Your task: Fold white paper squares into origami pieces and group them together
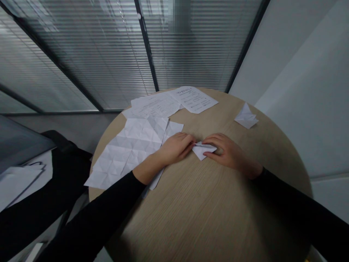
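A small folded white paper [202, 150] lies low over the wooden table [196, 211], with a point facing me. My left hand [178, 146] grips its left corner, the fingers bent together. On the other side, my right hand [225, 150] pinches the right end between thumb and fingers. Just left of my left hand is a large white sheet [131, 142] covered in creases, spread over other paper. Farther off on the right stands a folded paper figure [246, 116] with pointed tips.
Printed sheets [195, 99] lie at the table's far edge. Glass partitions with blinds [109, 54] rise behind it, and a white wall [308, 91] is on the right. At lower left, a black chair [65, 174] holds more white papers [21, 182].
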### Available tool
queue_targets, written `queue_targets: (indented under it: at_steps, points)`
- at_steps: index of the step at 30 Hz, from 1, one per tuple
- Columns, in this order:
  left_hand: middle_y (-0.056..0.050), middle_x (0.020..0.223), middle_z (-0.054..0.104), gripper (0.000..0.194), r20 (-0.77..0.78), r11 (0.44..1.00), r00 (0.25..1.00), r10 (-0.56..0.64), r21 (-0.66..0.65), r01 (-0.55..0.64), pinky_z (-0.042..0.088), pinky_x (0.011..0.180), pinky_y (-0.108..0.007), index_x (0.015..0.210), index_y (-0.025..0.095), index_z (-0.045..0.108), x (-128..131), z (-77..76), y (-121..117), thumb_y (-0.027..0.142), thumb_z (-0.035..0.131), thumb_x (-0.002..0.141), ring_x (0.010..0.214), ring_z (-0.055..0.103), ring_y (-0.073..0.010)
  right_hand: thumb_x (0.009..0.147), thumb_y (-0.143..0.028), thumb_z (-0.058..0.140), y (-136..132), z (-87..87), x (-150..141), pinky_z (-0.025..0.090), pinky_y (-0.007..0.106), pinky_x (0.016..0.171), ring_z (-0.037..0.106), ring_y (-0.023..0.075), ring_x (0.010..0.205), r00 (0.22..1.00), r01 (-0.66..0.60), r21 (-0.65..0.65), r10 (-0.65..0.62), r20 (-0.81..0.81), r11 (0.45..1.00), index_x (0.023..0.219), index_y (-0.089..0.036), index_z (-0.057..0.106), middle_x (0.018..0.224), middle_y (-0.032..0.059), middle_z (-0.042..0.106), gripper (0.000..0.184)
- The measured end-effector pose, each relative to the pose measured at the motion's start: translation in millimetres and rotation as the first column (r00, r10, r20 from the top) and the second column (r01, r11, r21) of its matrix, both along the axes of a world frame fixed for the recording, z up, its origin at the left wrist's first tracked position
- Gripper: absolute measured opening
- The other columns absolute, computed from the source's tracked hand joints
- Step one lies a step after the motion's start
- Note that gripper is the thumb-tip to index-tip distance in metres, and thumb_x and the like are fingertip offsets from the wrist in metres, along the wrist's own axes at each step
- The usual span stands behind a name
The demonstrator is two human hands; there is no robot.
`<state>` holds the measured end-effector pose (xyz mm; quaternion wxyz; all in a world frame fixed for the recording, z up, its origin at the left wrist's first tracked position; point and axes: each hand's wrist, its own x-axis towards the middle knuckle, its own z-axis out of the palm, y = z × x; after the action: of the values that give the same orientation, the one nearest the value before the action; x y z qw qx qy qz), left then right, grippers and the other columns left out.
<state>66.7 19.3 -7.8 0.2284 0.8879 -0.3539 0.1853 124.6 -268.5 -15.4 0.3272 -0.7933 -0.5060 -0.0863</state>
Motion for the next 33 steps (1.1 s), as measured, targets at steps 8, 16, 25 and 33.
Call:
queue_targets:
  at_steps: [8,16,25,33]
  points:
    - [-0.008,0.103,0.080,0.029,0.038,0.998,0.999,-0.034,-0.048,0.036,0.059,0.091,-0.036,0.122,0.021,0.069,-1.8,1.1,0.8,0.046,0.055,0.122,0.098,0.076,-0.0217,0.110,-0.028,0.073,-2.2,-5.8,2.9,0.061,0.051,0.092,0.078,0.0313,0.096,0.993,0.077,0.088,-0.085,0.088,0.993,0.106,-0.030,0.076,0.101,0.0062,0.083,0.005]
    - [-0.010,0.119,0.084,0.026,0.117,0.980,0.982,-0.147,0.150,0.128,0.058,0.097,-0.040,0.119,0.022,0.079,1.2,2.3,4.2,0.030,0.055,0.120,0.106,0.077,-0.0239,0.097,-0.012,0.074,-1.6,-2.2,-0.9,0.059,0.056,0.104,0.078,0.0330,0.113,0.994,0.014,-0.049,-0.009,0.106,0.999,0.108,-0.031,0.074,0.118,0.0048,0.086,0.022]
    - [-0.009,0.108,0.082,0.029,0.023,0.980,0.982,-0.188,0.074,0.186,0.060,0.092,-0.037,0.118,0.023,0.084,0.1,-0.3,2.2,0.038,0.058,0.121,0.100,0.079,-0.0224,0.106,-0.031,0.076,-2.1,8.0,-6.0,0.059,0.059,0.105,0.076,0.0348,0.112,0.982,-0.039,-0.159,0.067,0.175,0.986,0.112,-0.031,0.082,0.120,0.0071,0.086,0.009]
    - [-0.005,0.096,0.079,0.028,-0.124,0.996,0.992,0.008,-0.090,-0.019,0.059,0.090,-0.039,0.132,0.018,0.072,-1.2,-3.5,-5.8,0.039,0.066,0.116,0.091,0.075,-0.0228,0.113,-0.031,0.069,2.8,-7.6,-0.1,0.058,0.053,0.097,0.073,0.0309,0.101,0.997,0.073,-0.038,-0.071,0.044,0.997,0.096,-0.028,0.072,0.104,0.0071,0.079,0.018]
